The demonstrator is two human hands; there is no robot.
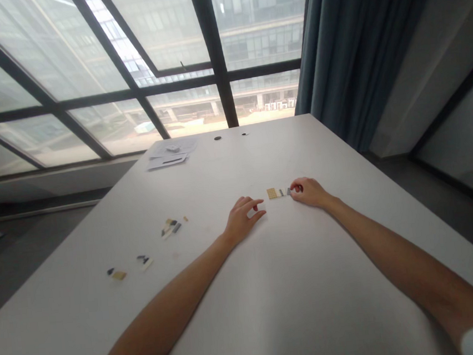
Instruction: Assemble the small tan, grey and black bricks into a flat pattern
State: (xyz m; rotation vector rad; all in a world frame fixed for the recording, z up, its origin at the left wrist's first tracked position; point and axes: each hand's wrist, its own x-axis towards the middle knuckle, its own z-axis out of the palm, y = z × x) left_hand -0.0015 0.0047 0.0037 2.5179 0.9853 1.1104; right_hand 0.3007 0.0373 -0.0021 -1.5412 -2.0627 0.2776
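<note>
A short row of small studded building bricks lies on the white table, with a tan brick [271,193] at its left end and a narrow white and grey part [280,193] beside it. At the right end of the row is a small grey brick [288,191]. My right hand [308,192] has its thumb and fingertips closed at this grey brick, partly covering it. My left hand [243,219] rests just left of the row, thumb and fingers apart, holding nothing. Its fingertips point toward the tan brick without touching it.
Left of my left hand lies a loose cluster of tan, white and grey bricks [170,228]. Nearer are a small dark and white group [145,261] and a tan and dark pair [117,274]. Papers [168,160] lie at the far left, near the window; a round black cap [217,138] sits beyond.
</note>
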